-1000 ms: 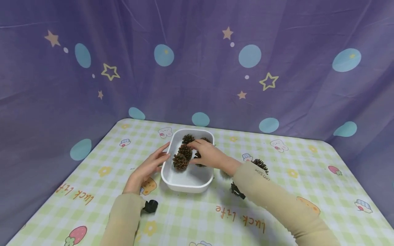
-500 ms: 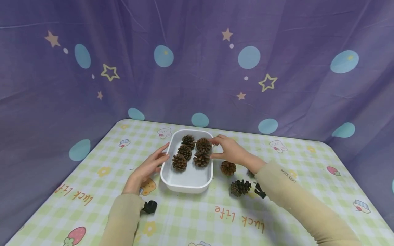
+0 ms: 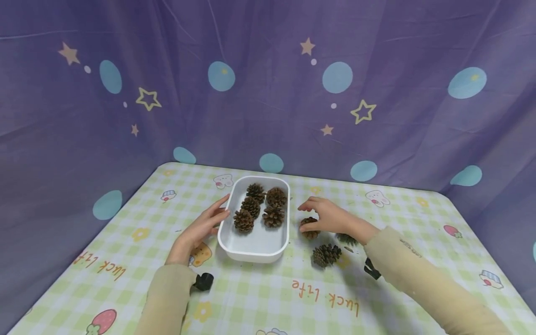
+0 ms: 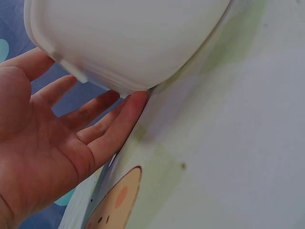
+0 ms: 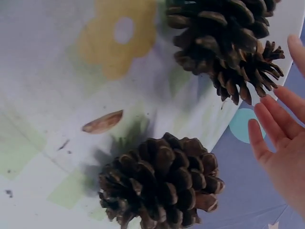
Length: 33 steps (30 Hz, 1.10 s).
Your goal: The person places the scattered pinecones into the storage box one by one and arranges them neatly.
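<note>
A white plastic tub (image 3: 253, 257) stands on the table with several brown pine cones (image 3: 244, 221) in it. My left hand (image 3: 202, 228) rests its extended fingertips against the tub's left wall; the left wrist view shows them touching near the base. To the right of the tub, my right hand (image 3: 331, 216) hovers over a pine cone (image 3: 310, 231), its fingers spread and apart, thumb in front of the cone. A second pine cone (image 3: 326, 255) lies nearer to me. A third pine cone (image 3: 347, 239) is partly hidden by the right wrist.
A green-and-white checked cloth (image 3: 259, 302) with printed pictures covers the table. Behind it hangs a purple curtain (image 3: 268, 116). A loose brown scale (image 5: 102, 122) and small crumbs lie near the cones in the right wrist view.
My right hand has moved from inside the tub, out over its right edge, to the pine cone on the cloth. It let go of a pine cone in the tub. The left hand stays put.
</note>
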### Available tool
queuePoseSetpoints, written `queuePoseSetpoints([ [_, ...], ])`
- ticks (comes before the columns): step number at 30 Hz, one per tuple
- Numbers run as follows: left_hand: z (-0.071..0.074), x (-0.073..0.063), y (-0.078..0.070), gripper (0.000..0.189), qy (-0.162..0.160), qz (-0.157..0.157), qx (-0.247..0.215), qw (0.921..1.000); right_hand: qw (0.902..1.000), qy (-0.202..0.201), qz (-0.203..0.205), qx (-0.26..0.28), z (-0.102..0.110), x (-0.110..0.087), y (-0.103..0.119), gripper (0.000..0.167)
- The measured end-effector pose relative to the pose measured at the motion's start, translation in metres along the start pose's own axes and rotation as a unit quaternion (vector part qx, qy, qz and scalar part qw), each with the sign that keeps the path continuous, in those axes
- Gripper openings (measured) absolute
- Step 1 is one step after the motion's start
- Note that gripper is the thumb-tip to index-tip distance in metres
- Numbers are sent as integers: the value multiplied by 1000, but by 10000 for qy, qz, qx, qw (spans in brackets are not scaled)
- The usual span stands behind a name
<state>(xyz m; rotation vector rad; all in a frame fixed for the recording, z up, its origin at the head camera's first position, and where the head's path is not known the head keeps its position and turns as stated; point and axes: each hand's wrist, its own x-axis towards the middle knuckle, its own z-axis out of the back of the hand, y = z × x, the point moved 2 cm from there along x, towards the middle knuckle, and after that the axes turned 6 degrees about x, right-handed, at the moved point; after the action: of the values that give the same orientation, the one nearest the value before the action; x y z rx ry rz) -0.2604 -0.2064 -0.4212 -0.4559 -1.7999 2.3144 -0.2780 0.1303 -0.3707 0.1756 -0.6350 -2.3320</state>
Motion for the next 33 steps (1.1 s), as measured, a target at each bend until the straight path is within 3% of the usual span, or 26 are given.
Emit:
queuePoseSetpoints([
  [4,-1,-4,-7,58,14,10,29,10000,9997,243,9,-39,-5,-4,-2,59],
  [11,1,0,1,59,-38,19,50,10000,9987,428,157,-222,-11,-6,-5,60],
  [27,2,1,-1,59,-51,19,77,10000,9992,29,397,-73,-2,-7,-3,48],
  [33,-1,-5,-8,59,2,63,-1,10000,9994,-179,295,4,5,-8,1,44],
])
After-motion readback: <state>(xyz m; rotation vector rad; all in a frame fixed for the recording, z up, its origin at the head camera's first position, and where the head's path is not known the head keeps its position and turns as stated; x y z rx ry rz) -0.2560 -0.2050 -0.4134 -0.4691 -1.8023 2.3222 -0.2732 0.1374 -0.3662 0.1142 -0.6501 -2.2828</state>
